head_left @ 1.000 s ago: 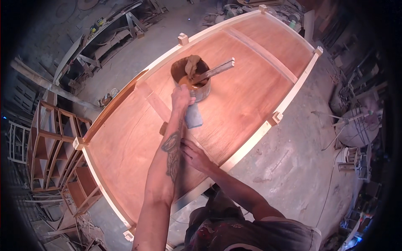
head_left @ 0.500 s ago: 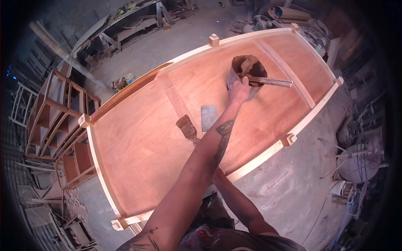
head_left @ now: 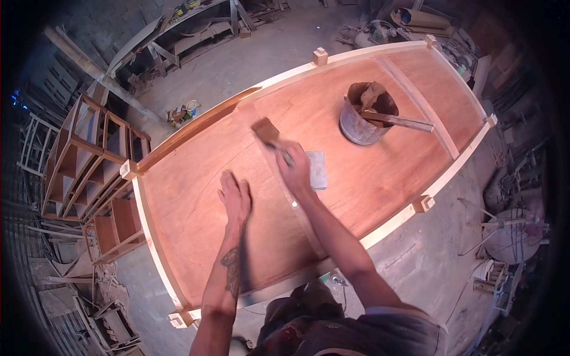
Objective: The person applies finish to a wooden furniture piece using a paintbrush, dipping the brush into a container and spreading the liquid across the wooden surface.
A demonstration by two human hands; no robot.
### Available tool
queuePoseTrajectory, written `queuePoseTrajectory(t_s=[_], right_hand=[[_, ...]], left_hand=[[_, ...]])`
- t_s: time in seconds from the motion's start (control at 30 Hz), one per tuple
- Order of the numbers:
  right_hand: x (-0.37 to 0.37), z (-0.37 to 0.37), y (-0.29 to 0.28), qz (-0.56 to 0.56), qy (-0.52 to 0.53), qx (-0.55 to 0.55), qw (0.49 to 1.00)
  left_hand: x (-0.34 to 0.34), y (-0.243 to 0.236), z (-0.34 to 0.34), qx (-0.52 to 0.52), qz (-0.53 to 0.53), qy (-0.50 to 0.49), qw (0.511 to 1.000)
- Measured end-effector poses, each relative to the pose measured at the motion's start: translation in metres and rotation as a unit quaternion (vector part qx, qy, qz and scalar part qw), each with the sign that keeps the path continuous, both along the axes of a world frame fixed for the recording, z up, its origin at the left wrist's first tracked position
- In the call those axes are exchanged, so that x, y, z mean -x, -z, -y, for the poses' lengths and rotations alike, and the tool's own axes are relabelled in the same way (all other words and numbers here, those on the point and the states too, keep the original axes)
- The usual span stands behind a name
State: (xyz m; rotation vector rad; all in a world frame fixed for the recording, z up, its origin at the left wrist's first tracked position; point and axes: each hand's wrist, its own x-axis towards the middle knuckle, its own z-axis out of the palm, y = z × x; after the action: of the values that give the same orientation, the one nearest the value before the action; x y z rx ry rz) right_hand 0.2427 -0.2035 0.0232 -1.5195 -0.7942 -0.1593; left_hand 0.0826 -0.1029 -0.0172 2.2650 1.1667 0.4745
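Note:
A broad paintbrush (head_left: 265,129) with brown bristles is gripped in my right hand (head_left: 293,166). Its bristles are over the pale crosswise strip (head_left: 291,196) of a reddish-brown wooden panel (head_left: 196,207); whether they touch cannot be made out. To the left of the strip, my left hand (head_left: 236,200) lies with its fingers stretched out on or just above the panel, holding nothing. Partly behind my right hand is a small grey-white rectangular pad (head_left: 317,170). Further right stands a stained bucket (head_left: 361,132) with a crumpled brown piece inside and a wooden stick (head_left: 404,123) across its rim.
A light wooden frame with square corner blocks (head_left: 320,57) edges the panel. Wooden shelving (head_left: 89,160) stands at the left, and a workbench (head_left: 178,29) at the back left. Scraps and tools clutter the floor along the right, near a round grey object (head_left: 513,237).
My left hand has left the bucket and come back left to the panel. My right hand, hidden before under the left arm, has moved up and forward with the paintbrush. The view has shifted slightly.

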Motion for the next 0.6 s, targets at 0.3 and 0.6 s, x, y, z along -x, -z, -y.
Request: queuePoseTrajectory(t_s=[0.3, 0.6], right_hand=[[-0.075, -0.119, 0.020, -0.044, -0.058, 0.062, 0.995], [-0.052, -0.132, 0.025, -0.009, 0.056, 0.070, 0.996]], left_hand=[[-0.016, 0.032, 0.004, -0.122, -0.142, 0.026, 0.982], [0.000, 0.034, -0.006, -0.144, -0.149, 0.020, 0.978]])
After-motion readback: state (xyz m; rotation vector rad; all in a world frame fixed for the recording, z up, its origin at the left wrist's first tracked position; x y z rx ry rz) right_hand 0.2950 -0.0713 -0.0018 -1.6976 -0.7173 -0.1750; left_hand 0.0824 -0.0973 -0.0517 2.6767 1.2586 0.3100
